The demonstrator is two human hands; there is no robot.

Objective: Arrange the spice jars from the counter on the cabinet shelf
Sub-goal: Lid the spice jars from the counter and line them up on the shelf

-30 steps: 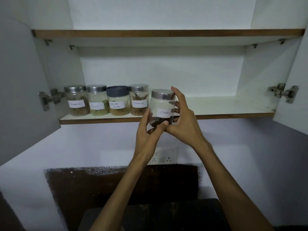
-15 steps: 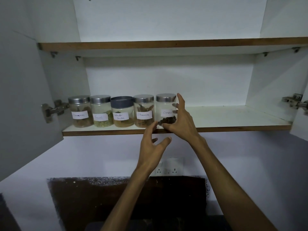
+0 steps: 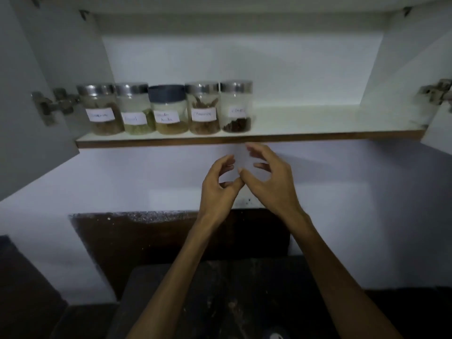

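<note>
Glass clove jar (image 3: 236, 106) upright on shelf (image 3: 318, 137); left hand (image 3: 218, 189), right hand (image 3: 269, 183) loosely curled, empty.

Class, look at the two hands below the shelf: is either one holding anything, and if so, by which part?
Nothing is held. The left hand and right hand hang loosely curled below the shelf; all five jars stand on it.

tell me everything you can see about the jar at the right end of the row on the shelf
The rightmost jar is a clear, round container, glass or plastic, with a shiny metal-looking lid. A white handwritten label on its front is too blurred to read. Dark brown spice pieces fill only its bottom. It stands upright near the front edge of the white shelf, close against the neighbouring jar. Neither hand touches it.
</note>
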